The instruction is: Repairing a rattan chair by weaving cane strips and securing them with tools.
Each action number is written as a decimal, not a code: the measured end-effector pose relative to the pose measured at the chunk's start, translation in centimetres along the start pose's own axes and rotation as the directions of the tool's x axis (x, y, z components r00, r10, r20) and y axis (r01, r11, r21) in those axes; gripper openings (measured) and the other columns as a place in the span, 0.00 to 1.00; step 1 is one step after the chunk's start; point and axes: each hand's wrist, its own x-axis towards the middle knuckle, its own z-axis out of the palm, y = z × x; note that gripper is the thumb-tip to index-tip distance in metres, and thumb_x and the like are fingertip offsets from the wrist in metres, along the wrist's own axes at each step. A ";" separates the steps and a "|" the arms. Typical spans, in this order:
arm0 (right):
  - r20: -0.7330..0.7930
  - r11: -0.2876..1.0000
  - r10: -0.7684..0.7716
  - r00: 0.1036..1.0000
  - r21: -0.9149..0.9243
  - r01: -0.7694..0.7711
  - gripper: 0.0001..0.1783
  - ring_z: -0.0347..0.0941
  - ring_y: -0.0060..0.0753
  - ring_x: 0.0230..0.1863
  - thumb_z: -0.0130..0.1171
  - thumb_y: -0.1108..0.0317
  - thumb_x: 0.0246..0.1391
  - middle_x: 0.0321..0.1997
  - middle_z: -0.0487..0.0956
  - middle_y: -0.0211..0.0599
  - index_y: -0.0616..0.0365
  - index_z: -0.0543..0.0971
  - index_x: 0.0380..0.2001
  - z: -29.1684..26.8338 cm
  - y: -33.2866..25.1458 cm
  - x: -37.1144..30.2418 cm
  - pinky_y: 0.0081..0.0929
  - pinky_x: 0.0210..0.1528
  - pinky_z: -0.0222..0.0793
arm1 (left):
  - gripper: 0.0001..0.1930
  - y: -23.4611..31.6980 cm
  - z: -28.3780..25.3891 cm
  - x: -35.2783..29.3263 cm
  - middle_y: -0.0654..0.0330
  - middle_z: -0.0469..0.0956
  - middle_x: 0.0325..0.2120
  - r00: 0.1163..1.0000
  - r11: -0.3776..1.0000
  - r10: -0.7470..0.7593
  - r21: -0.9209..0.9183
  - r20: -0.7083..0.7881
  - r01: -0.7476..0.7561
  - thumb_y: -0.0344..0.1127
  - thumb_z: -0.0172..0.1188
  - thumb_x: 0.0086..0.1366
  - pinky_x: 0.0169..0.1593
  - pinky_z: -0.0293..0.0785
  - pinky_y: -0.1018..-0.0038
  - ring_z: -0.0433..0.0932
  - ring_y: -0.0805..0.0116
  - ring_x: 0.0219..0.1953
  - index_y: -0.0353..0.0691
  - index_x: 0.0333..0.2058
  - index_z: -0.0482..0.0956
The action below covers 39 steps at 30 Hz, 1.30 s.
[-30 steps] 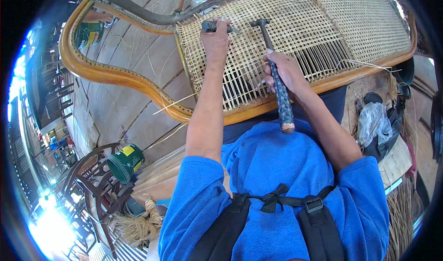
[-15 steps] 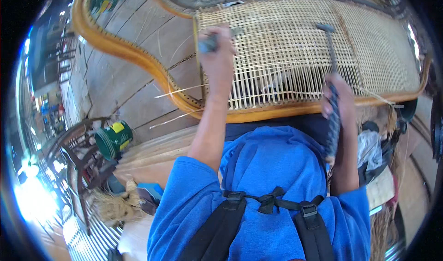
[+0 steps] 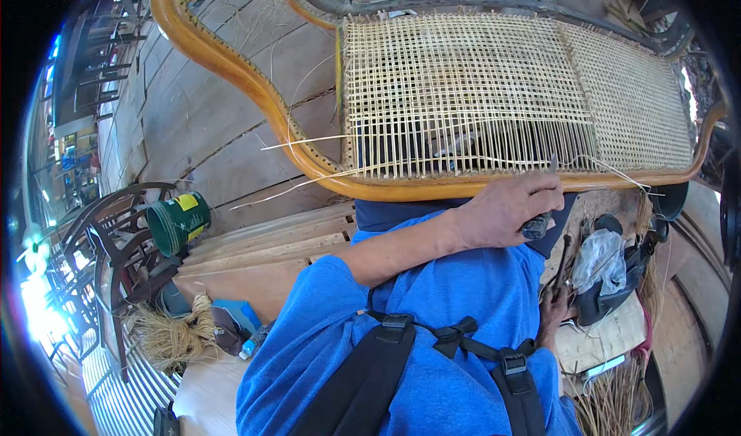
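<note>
My left hand (image 3: 511, 208) is closed around a pointed tool with a dark handle (image 3: 536, 226). Its narrow metal tip (image 3: 553, 163) sticks up beside the loose strands at the near edge of a woven cane panel (image 3: 463, 65). The panel is strung in a curved wooden frame (image 3: 432, 189) lying across my lap. Low on the right, partly behind my blue sleeve, my right hand (image 3: 553, 312) is at the lower end of a dark hammer (image 3: 565, 255). Its fingers are only partly visible. Long loose cane strands (image 3: 305, 140) hang over the frame's left side.
A green bucket (image 3: 177, 224) lies tipped beside a dark wooden chair (image 3: 108, 243) at left. Wooden planks (image 3: 262, 239) and a fibre bundle (image 3: 177, 336) are near it. At right are a clear plastic bag (image 3: 600, 262), a pale cloth (image 3: 610, 336) and more strands (image 3: 614, 397).
My left hand has come down and right with the pointed tool, from the panel's left side to its near edge. My right hand has lowered the hammer from over the panel to my right side.
</note>
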 end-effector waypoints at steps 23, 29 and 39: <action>0.523 0.249 -0.358 0.773 0.852 -0.461 0.23 0.75 0.33 0.27 0.44 0.47 0.60 0.33 0.76 0.39 0.56 0.67 0.42 0.8 -30.2 11.7 0.29 0.25 0.73 | 0.35 0.3 -8.1 -2.2 0.51 0.63 0.54 0.886 0.771 -0.435 0.575 0.160 0.274 0.49 0.66 0.44 0.57 0.55 0.53 0.60 0.48 0.57 0.43 0.51 0.69; 0.666 0.910 -0.361 0.653 0.096 0.404 0.17 0.75 0.39 0.29 0.53 0.54 0.54 0.25 0.75 0.44 0.59 0.72 0.34 -0.8 -34.2 17.9 0.38 0.30 0.68 | 0.27 -3.2 -18.9 -7.1 0.49 0.70 0.45 0.671 0.118 -0.722 0.925 -0.170 0.362 0.43 0.60 0.52 0.51 0.61 0.58 0.68 0.55 0.49 0.34 0.49 0.69; 0.920 0.531 -0.210 0.332 -0.178 0.828 0.14 0.73 0.50 0.30 0.54 0.59 0.50 0.23 0.75 0.46 0.61 0.75 0.27 1.9 -39.6 20.6 0.42 0.35 0.67 | 0.10 -4.3 -21.9 -8.3 0.54 0.76 0.25 0.554 0.173 -0.833 0.956 0.013 0.237 0.41 0.52 0.61 0.51 0.60 0.56 0.75 0.56 0.33 0.40 0.31 0.74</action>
